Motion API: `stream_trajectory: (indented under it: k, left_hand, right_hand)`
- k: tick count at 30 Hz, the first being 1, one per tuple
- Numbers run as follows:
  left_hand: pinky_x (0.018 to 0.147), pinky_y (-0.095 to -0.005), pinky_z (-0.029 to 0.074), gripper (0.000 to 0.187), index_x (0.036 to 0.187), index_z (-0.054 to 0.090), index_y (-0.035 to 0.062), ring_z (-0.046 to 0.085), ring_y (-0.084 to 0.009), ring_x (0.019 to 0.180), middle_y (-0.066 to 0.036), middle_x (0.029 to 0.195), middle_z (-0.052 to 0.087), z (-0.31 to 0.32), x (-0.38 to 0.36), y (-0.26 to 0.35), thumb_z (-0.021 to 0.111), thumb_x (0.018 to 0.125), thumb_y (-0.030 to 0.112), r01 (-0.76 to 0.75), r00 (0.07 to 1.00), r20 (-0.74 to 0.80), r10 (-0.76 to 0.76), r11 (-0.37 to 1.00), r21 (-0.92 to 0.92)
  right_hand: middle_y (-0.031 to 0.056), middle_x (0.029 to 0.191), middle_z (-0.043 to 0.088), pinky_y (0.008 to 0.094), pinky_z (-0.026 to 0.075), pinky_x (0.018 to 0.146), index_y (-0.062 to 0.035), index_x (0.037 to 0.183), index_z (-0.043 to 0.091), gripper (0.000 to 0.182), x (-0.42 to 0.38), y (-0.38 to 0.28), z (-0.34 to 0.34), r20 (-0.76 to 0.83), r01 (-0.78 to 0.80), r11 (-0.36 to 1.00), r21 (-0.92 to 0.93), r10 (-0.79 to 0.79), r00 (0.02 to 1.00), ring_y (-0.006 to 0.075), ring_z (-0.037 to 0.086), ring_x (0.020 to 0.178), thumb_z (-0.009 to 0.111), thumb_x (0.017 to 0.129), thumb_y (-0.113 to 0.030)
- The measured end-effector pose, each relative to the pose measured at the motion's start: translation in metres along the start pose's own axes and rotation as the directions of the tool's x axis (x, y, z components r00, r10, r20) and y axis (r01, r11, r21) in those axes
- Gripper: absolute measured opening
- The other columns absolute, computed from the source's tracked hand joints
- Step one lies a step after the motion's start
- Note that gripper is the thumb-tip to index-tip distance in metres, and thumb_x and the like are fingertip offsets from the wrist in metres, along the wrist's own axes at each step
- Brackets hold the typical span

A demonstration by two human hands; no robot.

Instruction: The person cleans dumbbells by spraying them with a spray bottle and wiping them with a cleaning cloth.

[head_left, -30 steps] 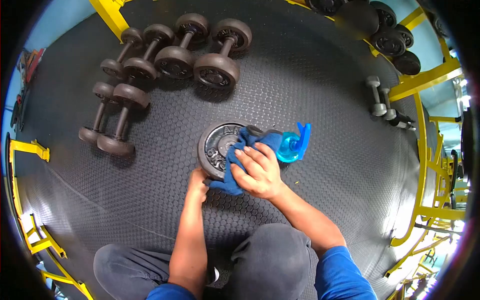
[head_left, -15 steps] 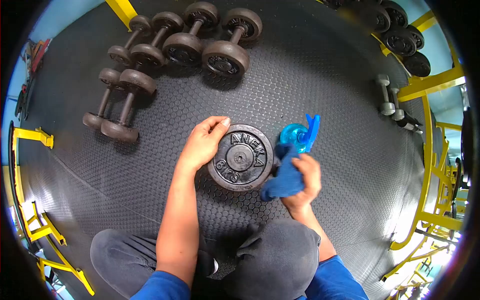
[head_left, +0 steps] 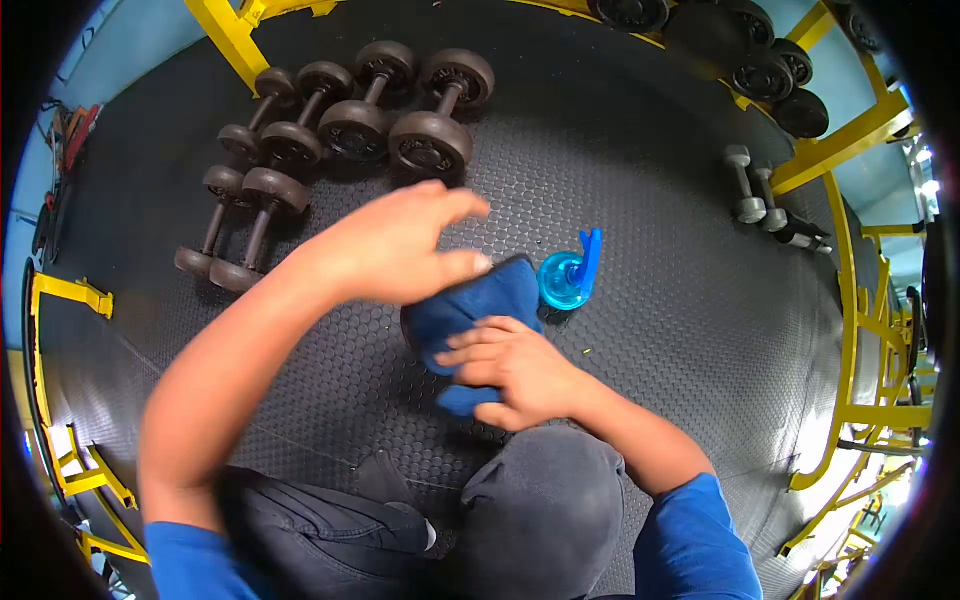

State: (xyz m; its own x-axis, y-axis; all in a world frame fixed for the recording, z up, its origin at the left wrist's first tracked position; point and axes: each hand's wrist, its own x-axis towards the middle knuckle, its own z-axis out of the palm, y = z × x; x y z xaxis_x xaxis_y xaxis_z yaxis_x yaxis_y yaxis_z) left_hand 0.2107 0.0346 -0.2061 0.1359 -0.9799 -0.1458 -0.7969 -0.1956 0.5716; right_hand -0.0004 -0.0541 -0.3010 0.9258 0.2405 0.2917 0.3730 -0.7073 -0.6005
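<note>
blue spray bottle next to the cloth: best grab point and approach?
Grip the spray bottle around its round body, coming from the far right, the side away from the right hand and blue cloth. It seems to stand upright, viewed from above, so the trigger head sticks out on top; wrap below it, probably.

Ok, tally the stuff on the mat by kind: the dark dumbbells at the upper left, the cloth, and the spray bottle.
Dark dumbbells: 6
Blue cloth: 1
Blue spray bottle: 1
Total: 8
</note>
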Motion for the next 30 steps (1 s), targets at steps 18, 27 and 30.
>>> stream_trajectory:
  k: [18, 27, 30]
  left_hand:
    - [0.096, -0.0409, 0.048, 0.055, 0.122, 0.056, 0.0079, 0.06, -0.0352, 0.105, -0.016, 0.118, 0.059, 0.042, -0.061, -0.019, 0.075, 0.07, 0.006, -0.124, 0.908, -0.416, 0.049, 0.98, -0.155]
    - [0.1, -0.0562, 0.037, 0.063, 0.131, 0.058, 0.0196, 0.044, -0.0327, 0.132, -0.011, 0.14, 0.053, 0.081, -0.059, -0.009, 0.073, 0.07, 0.023, -0.273, 0.959, 0.035, 0.282, 0.883, 0.383]
    - [0.097, -0.0511, 0.039, 0.049, 0.117, 0.066, 0.0189, 0.05, -0.028, 0.126, -0.006, 0.129, 0.061, 0.054, -0.071, -0.01, 0.072, 0.069, 0.023, -0.416, 0.904, 0.22, 0.368, 0.876, 0.243]
  right_hand:
    - [0.0027, 0.073, 0.063, 0.0274, 0.05, 0.064, -0.0032, 0.08, 0.061, 0.017, -0.094, 0.01, -0.053, -0.076, -0.537, 0.339, 0.773, 0.889, 0.451, 0.0126, 0.063, 0.07, 0.075, 0.084, -0.012]
    - [0.0206, 0.135, 0.055, 0.0417, 0.045, 0.103, -0.0032, 0.142, 0.046, 0.089, -0.083, 0.118, 0.027, -0.668, -0.714, 0.649, 0.264, 0.657, 0.349, 0.0335, 0.055, 0.124, 0.088, 0.067, -0.028]
    - [0.0194, 0.131, 0.059, 0.0386, 0.048, 0.099, -0.005, 0.14, 0.049, 0.076, -0.077, 0.135, 0.015, -0.637, -0.659, 0.69, 0.299, 0.659, 0.401, 0.0304, 0.06, 0.117, 0.08, 0.073, -0.022]
